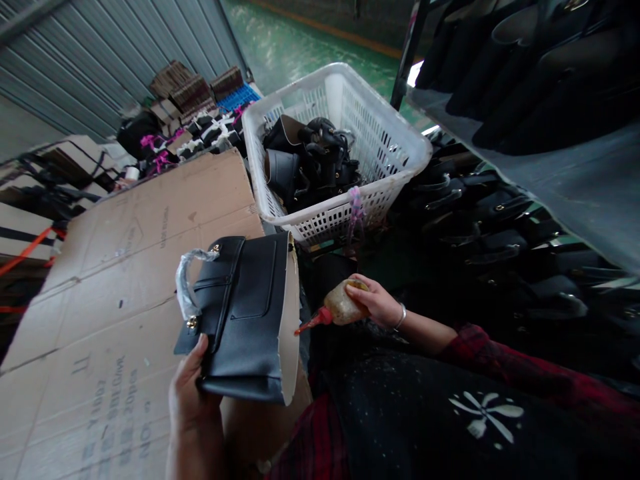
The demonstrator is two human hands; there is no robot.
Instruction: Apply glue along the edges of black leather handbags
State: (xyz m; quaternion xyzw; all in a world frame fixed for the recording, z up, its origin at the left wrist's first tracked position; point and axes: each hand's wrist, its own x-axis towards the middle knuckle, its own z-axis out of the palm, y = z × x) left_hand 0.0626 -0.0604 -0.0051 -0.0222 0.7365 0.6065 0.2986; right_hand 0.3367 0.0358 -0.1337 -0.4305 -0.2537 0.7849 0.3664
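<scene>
A white plastic basket [320, 227] with slotted walls is partly filled with black bags [285, 173], which are heaped toward its left side; a pink tie [355, 203] is knotted on its near rim. A squeeze bottle [345, 303] with a red nozzle [320, 317] is gripped in the right hand [377, 300]; a yellowish substance is seen through its wall. The nozzle's tip is held at the bag's pale edge, but whether it is touched cannot be told.

The black bag [247, 313] is held by its lower left corner in the left hand [193, 390], with the thumb laid on top, above a cardboard sheet [125, 287]. Its smooth surface is marked by seams and a stitched panel; its handle [186, 287] is wrapped in clear film and fixed by gold-coloured fittings. Its pale inner side is exposed along the right edge.

On the cardboard, "20pcs" and "NO" are printed sideways; other characters are too blurred to be read. White cutlery shapes are printed on a dark apron [400, 413].
</scene>
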